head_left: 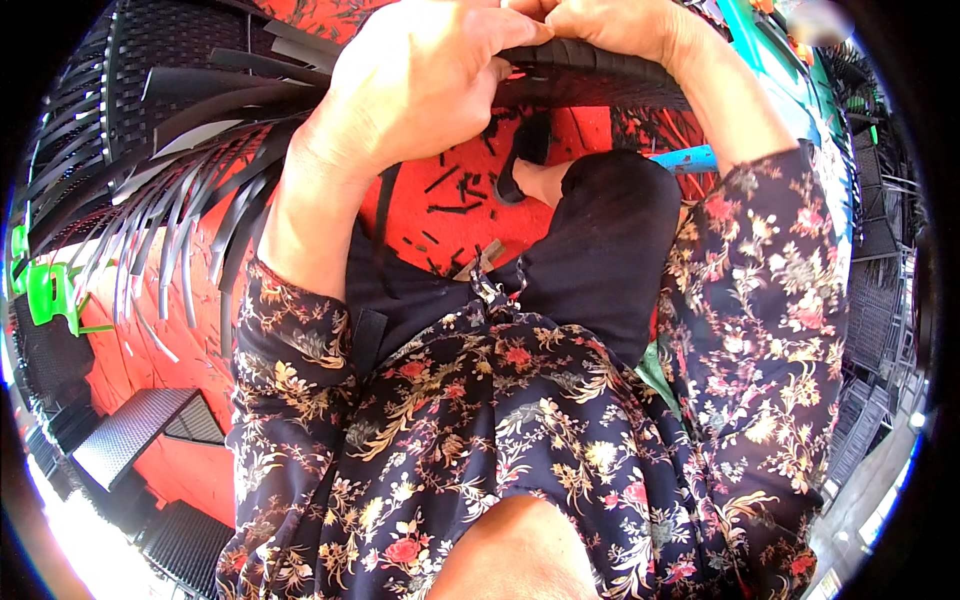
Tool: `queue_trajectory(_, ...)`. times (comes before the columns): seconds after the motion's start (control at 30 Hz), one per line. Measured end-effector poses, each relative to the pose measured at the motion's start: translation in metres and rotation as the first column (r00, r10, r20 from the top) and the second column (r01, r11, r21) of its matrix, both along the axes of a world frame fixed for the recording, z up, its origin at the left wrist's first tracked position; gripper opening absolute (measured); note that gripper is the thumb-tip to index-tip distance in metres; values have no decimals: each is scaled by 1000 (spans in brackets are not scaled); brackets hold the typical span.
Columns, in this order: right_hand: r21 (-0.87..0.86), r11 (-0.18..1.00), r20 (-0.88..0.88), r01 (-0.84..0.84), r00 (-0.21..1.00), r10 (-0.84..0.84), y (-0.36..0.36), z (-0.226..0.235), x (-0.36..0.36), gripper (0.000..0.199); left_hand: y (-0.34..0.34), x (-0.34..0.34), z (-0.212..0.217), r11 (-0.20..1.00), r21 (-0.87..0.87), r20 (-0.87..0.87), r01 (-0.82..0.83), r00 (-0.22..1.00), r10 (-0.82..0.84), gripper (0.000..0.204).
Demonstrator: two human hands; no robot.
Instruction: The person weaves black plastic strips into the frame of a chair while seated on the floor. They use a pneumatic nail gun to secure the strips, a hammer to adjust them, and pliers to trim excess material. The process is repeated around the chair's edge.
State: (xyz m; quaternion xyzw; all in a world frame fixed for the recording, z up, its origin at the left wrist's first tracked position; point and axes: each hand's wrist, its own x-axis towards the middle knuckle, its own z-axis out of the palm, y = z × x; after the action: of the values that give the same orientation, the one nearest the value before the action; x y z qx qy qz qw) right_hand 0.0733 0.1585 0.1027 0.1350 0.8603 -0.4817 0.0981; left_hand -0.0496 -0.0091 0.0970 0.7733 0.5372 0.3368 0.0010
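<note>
A black woven rattan-like piece (600, 75) with a curved rim lies across my front at the top of the head view. My left hand (425, 80) is closed at its rim, thumb and fingers pinched together; what lies between the fingertips is hidden. Close beside it, my right hand (610, 25) bends its fingers over the same rim, its fingertips partly cut off by the upper edge. Long flat black plastic strips (235, 105) fan out loose to the left of my left wrist.
Black strip offcuts (455, 208) litter the red floor (400, 215). Further left stand a bright green plastic chair (50, 295) and a black woven furniture piece (135, 430). Stacked dark woven furniture (880, 290) lines the right side. A blue bar (685, 160) shows under my right forearm.
</note>
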Motion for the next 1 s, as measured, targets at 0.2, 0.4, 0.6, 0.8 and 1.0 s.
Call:
queue_trajectory(0.2, 347, 860, -732, 373, 682, -1, -53, 11, 40, 22, -1, -1, 7, 998, -26, 51, -65, 996, 67, 24)
queue_trajectory(0.4, 586, 553, -769, 592, 621, 151, -78, -31, 33, 28, 11, -9, -6, 999, 30, 96, -25, 995, 22, 15)
queue_trajectory(0.6, 385, 685, -900, 618, 415, 131, -69, -22, 37, 14, 18, -13, -4, 997, 79, 138, 4, 990, -15, 18)
queue_trajectory(0.8, 201, 774, -906, 601, 414, -86, -92, -24, 45, 11, 10, -6, -32, 991, -16, -42, -135, 990, 134, 20)
queue_trajectory(1.0, 403, 668, -726, 626, 663, -184, -69, 2, 31, 3, -6, 18, -33, 968, 96, -15, -233, 972, 235, 22)
